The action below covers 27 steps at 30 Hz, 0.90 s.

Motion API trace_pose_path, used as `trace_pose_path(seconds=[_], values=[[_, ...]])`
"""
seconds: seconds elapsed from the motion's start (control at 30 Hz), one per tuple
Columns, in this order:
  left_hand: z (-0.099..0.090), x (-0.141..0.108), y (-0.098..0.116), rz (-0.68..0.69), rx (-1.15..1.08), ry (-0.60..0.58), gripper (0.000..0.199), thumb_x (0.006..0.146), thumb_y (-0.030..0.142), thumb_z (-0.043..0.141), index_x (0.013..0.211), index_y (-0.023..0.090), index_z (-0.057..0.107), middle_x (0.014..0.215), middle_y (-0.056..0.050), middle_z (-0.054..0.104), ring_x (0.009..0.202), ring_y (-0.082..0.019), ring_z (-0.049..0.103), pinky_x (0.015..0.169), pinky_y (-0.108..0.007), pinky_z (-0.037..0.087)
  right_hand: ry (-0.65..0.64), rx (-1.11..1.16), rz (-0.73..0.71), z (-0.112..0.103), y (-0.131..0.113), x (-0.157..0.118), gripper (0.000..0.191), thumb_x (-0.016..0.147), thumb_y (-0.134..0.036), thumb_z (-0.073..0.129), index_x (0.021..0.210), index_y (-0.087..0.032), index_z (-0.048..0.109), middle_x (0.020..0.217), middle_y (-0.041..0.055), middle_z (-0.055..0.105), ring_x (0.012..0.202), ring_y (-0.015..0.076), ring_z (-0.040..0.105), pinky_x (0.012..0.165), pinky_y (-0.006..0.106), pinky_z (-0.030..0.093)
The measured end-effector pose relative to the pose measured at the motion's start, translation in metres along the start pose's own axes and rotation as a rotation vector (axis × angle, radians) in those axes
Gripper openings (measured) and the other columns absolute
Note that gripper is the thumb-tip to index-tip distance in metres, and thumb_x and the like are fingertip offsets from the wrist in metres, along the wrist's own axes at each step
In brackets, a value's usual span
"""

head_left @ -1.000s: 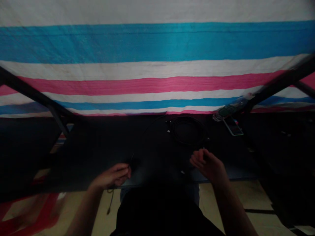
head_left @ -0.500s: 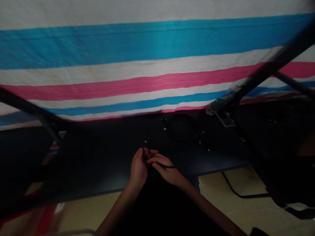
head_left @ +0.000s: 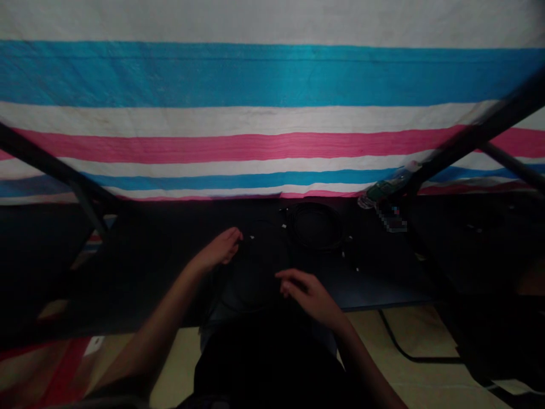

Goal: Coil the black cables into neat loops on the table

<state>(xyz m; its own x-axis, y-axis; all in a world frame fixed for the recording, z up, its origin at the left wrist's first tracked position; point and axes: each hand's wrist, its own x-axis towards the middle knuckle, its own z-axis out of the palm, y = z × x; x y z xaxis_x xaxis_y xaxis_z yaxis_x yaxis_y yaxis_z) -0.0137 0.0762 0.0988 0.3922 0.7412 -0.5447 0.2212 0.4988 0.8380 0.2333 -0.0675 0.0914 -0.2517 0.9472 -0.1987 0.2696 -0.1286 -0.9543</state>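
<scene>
My left hand (head_left: 221,247) is over the dark table, left of centre, its fingers loosely bent and apart, with nothing visible in it. To the right, my right hand (head_left: 307,292) is near the table's front edge. Its index finger points out and the others curl loosely; I see no object in its grasp. Between the hands a thin black cable lies in a loose loop, barely visible against the black surface. Its small white connector tip (head_left: 252,237) shows just right of my left fingertips. A coiled black cable (head_left: 315,247) with light-coloured ends rests farther back, right of centre.
A clear plastic bottle with a green label (head_left: 385,188) leans at the back right, beside a blurred-out item (head_left: 394,218). A striped sheet (head_left: 272,76) hangs behind the table (head_left: 149,255). Dark slanted frame bars (head_left: 460,142) stand at both sides.
My hands have come apart, the left moving left and the right moving right. The black cable they held together is let go and lies looped between them. The view has tilted slightly.
</scene>
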Motion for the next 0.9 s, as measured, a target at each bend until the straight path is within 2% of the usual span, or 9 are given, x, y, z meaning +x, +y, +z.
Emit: trace_pose_path(seconds=[0.03, 0.1, 0.13, 0.23, 0.33, 0.43, 0.63, 0.73, 0.9], values=[[0.003, 0.002, 0.004, 0.009, 0.105, -0.054, 0.029, 0.094, 0.05, 0.047, 0.09, 0.022, 0.049, 0.059, 0.008, 0.036, 0.04, -0.006, 0.03, 0.037, -0.014, 0.019, 0.165, -0.047, -0.074, 0.0, -0.006, 0.014, 0.028, 0.097, -0.034, 0.052, 0.117, -0.023, 0.066, 0.099, 0.0069, 0.068, 0.091, 0.021, 0.065, 0.086, 0.039, 0.052], [0.01, 0.005, 0.011, 0.039, 0.298, -0.18, 0.029, 0.094, 0.049, 0.046, 0.088, 0.021, 0.051, 0.061, 0.006, 0.04, 0.042, -0.006, 0.034, 0.036, -0.015, 0.023, 0.297, -0.204, -0.217, 0.002, -0.012, 0.046, 0.027, 0.092, -0.028, 0.057, 0.117, -0.022, 0.065, 0.116, 0.0111, 0.063, 0.108, 0.0245, 0.06, 0.097, 0.043, 0.047], [0.014, 0.007, 0.015, 0.057, 0.379, -0.228, 0.029, 0.094, 0.048, 0.046, 0.088, 0.02, 0.052, 0.062, 0.005, 0.043, 0.042, -0.007, 0.037, 0.036, -0.016, 0.026, 0.303, -0.286, -0.261, 0.005, -0.012, 0.061, 0.031, 0.088, -0.027, 0.063, 0.119, -0.021, 0.063, 0.122, 0.013, 0.06, 0.115, 0.0266, 0.056, 0.1, 0.045, 0.045], [0.02, 0.012, 0.022, 0.119, 0.505, -0.263, 0.025, 0.096, 0.045, 0.044, 0.093, 0.021, 0.049, 0.067, 0.004, 0.048, 0.043, -0.007, 0.04, 0.037, -0.017, 0.029, 0.248, -0.374, -0.267, 0.014, -0.005, 0.092, 0.043, 0.084, -0.024, 0.069, 0.125, -0.018, 0.055, 0.113, 0.0123, 0.063, 0.103, 0.0247, 0.061, 0.093, 0.043, 0.049], [0.018, 0.015, 0.02, 0.136, 0.444, -0.277, 0.025, 0.097, 0.047, 0.042, 0.102, 0.023, 0.046, 0.067, 0.006, 0.047, 0.043, -0.007, 0.039, 0.038, -0.016, 0.029, 0.209, -0.369, -0.269, 0.021, 0.004, 0.101, 0.042, 0.089, -0.021, 0.063, 0.129, -0.019, 0.05, 0.112, 0.0105, 0.066, 0.093, 0.0204, 0.065, 0.084, 0.036, 0.052], [0.014, 0.02, 0.012, 0.097, 0.404, -0.247, 0.026, 0.098, 0.048, 0.041, 0.102, 0.023, 0.043, 0.065, 0.007, 0.046, 0.043, -0.007, 0.038, 0.038, -0.016, 0.028, 0.201, -0.477, -0.316, 0.02, 0.009, 0.1, 0.02, 0.093, -0.021, 0.058, 0.113, -0.02, 0.06, 0.106, 0.0092, 0.069, 0.094, 0.0214, 0.066, 0.084, 0.034, 0.051], [-0.003, 0.026, -0.001, 0.178, 0.42, -0.189, 0.034, 0.096, 0.051, 0.042, 0.096, 0.019, 0.055, 0.064, 0.006, 0.039, 0.045, -0.008, 0.035, 0.041, -0.019, 0.028, 0.449, -0.615, -0.227, -0.015, 0.022, 0.098, 0.01, 0.091, -0.023, 0.061, 0.095, -0.017, 0.067, 0.097, 0.012, 0.068, 0.094, 0.0262, 0.064, 0.085, 0.038, 0.05], [-0.006, 0.028, 0.001, 0.274, 0.561, -0.189, 0.034, 0.095, 0.045, 0.044, 0.092, 0.017, 0.062, 0.064, 0.004, 0.045, 0.052, -0.009, 0.041, 0.049, -0.021, 0.032, 0.341, -0.643, -0.195, -0.025, 0.024, 0.093, 0.009, 0.085, -0.023, 0.067, 0.091, -0.016, 0.068, 0.102, 0.0132, 0.066, 0.098, 0.027, 0.061, 0.088, 0.04, 0.049], [0.013, 0.037, 0.015, 0.458, 0.745, -0.281, 0.026, 0.092, 0.032, 0.05, 0.086, 0.016, 0.069, 0.08, -0.002, 0.064, 0.075, -0.015, 0.055, 0.071, -0.026, 0.042, 0.069, -0.435, -0.177, -0.014, 0.007, 0.095, 0.039, 0.088, -0.027, 0.063, 0.126, -0.017, 0.06, 0.115, 0.013, 0.067, 0.099, 0.0222, 0.064, 0.087, 0.035, 0.048]])
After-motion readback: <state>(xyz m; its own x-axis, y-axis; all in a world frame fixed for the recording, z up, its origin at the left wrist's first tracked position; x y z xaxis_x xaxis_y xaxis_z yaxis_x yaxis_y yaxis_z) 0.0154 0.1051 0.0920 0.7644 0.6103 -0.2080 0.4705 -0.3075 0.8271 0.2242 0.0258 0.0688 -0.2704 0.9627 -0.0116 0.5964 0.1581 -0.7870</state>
